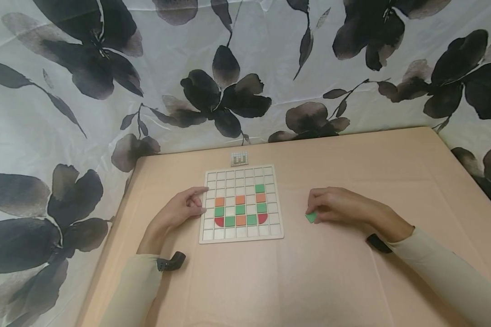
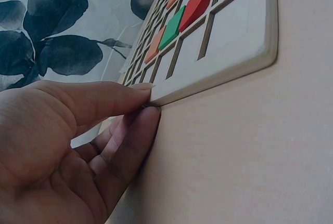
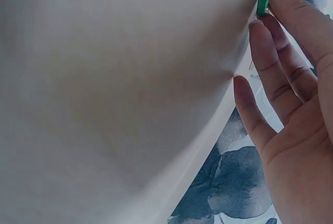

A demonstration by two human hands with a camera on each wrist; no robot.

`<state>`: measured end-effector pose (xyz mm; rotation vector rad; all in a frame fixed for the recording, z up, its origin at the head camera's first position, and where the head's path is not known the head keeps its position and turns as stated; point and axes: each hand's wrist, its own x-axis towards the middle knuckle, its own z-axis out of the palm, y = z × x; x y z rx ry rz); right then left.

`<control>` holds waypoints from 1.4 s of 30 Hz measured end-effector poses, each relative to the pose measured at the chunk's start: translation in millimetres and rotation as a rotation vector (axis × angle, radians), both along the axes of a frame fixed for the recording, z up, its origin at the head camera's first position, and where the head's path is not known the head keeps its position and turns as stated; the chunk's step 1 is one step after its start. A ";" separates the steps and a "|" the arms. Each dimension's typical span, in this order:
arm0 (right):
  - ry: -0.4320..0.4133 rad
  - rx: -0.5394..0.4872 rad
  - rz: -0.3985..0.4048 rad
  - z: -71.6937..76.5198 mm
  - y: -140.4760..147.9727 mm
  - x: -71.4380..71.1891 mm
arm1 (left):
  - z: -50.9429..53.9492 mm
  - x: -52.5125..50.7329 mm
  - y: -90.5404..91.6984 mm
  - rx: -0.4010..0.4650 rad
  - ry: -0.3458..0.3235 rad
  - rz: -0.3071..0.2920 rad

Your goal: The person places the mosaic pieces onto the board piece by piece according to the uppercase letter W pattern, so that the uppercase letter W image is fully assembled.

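A white square grid board lies on the table, with green, orange and red flat tiles in some cells. The red tiles have a rounded corner. My left hand is at the board's left edge, its index finger and thumb touching the rim apart from each other. In the left wrist view the thumb meets the board's edge from the side. To the right of the board my right hand pinches a green tile just over the table. Only a sliver of that green tile shows in the right wrist view.
A small grey card with a tiny grid pattern sits behind the board. The light wooden table ends at the back against a floral cloth. Each wrist wears a black camera.
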<state>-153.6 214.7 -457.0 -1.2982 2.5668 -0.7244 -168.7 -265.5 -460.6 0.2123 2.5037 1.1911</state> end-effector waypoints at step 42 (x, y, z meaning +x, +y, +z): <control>0.092 0.031 0.008 22.7 -17.5 -27.5 | 2.4 -0.1 0.7 0.023 -0.021 0.009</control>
